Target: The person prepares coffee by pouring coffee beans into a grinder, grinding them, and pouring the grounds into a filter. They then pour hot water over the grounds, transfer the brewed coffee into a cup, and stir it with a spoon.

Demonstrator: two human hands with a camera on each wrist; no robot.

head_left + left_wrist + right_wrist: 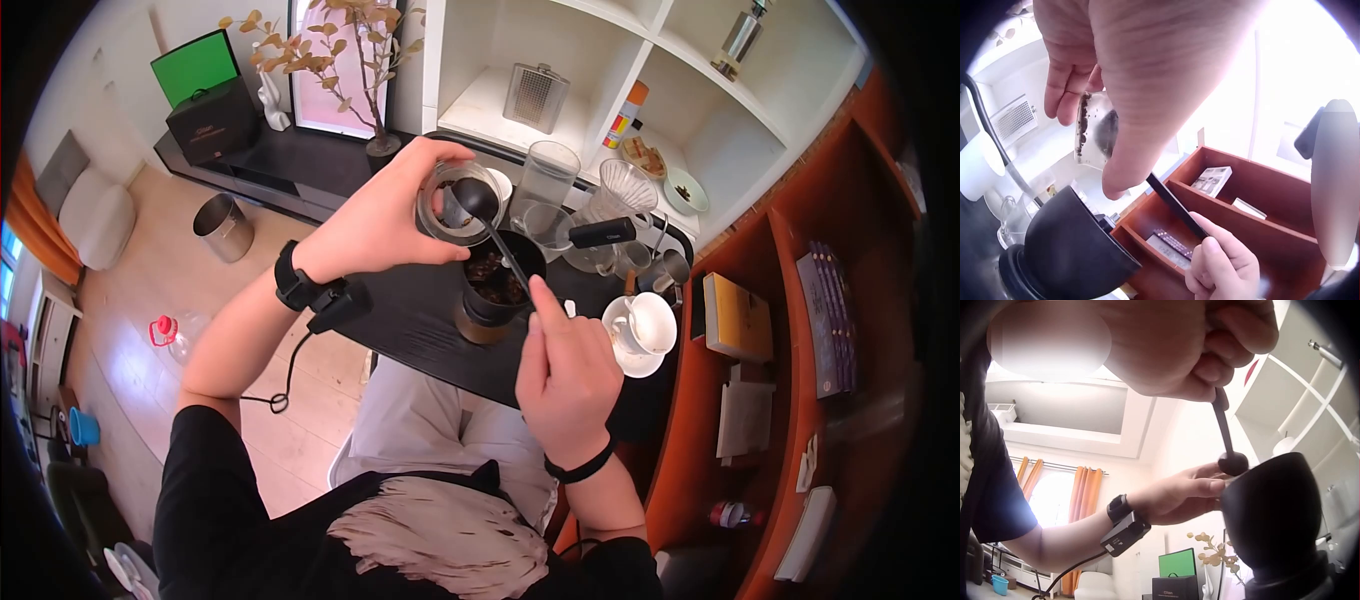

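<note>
My left hand (385, 220) grips a small glass jar (1092, 147) with a few dark coffee beans inside, tilted over the grinder. In my right hand (573, 365) is the thin handle of a black coffee scoop (474, 198), pinched with the index finger along it. The scoop's round bowl is at the jar's mouth, seen through the glass in the left wrist view. Below stands a black coffee grinder (1072, 244), its wide open top holding dark coffee beans (490, 280). The right wrist view shows the scoop just above the grinder's rim.
Right of the grinder are a white cup (654, 325) on a saucer, a ribbed glass dripper (628, 188) and a clear glass cylinder (545, 172). White shelves (475, 100) rise behind the black table (410, 310). A reddish-brown bookcase (790, 330) stands at the right.
</note>
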